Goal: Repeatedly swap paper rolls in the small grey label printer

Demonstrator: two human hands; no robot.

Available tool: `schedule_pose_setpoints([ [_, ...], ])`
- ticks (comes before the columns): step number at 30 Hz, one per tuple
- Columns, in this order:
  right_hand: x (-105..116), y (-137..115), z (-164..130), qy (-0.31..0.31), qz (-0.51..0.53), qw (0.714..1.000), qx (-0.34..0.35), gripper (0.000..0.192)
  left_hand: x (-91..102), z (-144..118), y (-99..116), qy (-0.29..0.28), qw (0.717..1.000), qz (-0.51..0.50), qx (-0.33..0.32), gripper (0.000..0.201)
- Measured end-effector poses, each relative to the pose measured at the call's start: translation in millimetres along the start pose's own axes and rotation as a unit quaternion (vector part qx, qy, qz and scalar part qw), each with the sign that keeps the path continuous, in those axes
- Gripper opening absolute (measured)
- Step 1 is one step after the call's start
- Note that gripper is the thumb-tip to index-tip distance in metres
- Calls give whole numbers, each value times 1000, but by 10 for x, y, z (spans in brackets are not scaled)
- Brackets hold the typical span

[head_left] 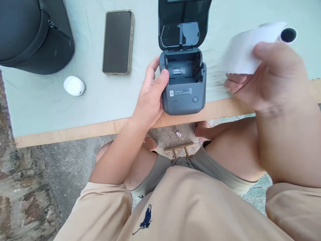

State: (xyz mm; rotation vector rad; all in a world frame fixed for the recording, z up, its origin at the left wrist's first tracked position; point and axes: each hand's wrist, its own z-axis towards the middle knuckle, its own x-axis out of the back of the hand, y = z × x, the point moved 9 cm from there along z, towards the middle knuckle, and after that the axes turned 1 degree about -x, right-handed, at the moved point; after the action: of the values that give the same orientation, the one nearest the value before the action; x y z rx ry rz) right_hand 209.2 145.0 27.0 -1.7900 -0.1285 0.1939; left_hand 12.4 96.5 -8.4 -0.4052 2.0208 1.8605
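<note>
Head view. A small dark grey printer (184, 85) stands at the near edge of the table (75, 132), its lid (184, 23) swung up and back toward the far side. The open paper bay (182, 68) holds no roll; only a printed label shows on its inner wall. A second label and a round power button (195, 99) sit on the near face.

The left hand (150, 97) grips the printer's left side: the thumb lies against the top left corner of the body, the fingers curl loosely round the flank, touching the casing.

The right hand (271, 77) is raised to the right of the printer, above the table edge. Its fingers are closed around a white paper roll (247, 47), blurred by motion; the dark core end (288, 34) faces far right. The roll is held clear of the printer, well apart from the bay.

On the table farther left: a phone (117, 42) lying face up, a white earbud case (74, 85) nearer, and a black bag (32, 33) at the far left corner.
</note>
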Motion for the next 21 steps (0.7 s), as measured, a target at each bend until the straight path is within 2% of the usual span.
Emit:
schedule_pose_setpoints([
  [2,77,-34,-10,41,-35,996,75,46,19,16,-22,3,1000,19,0,47],
  [5,64,-83,-70,53,-122,980,146,43,25,24,-23,4,999,31,-2,48],
  [7,2,-192,-143,53,-222,951,209,35,22,27,-15,1,1000,26,-1,46],
  [9,-55,-317,-224,70,-316,904,278,31,20,32,-9,-3,1000,17,1,44],
  [10,-63,-337,-235,81,-350,888,287,32,16,34,-6,-8,1000,12,1,44],
  [12,-27,-273,-177,102,-408,875,239,43,6,32,1,-15,1000,8,0,44],
  [14,28,-139,-97,101,-446,874,161,59,1,22,5,-15,1000,3,2,41],
  [15,28,-101,-79,86,-448,877,149,66,-2,16,4,-13,1000,1,4,40],
  [16,17,-113,-83,69,-436,881,168,70,-2,9,3,-10,1000,-3,6,39],
  [18,54,-311,-194,81,-381,873,294,62,-3,1,3,-8,1000,-10,6,38],
  [20,268,-513,-357,170,-341,833,401,47,-6,2,-4,-12,1000,-14,7,40],
  [21,408,-559,-397,231,-345,812,410,44,-9,5,-9,-16,1000,-15,7,40],
])
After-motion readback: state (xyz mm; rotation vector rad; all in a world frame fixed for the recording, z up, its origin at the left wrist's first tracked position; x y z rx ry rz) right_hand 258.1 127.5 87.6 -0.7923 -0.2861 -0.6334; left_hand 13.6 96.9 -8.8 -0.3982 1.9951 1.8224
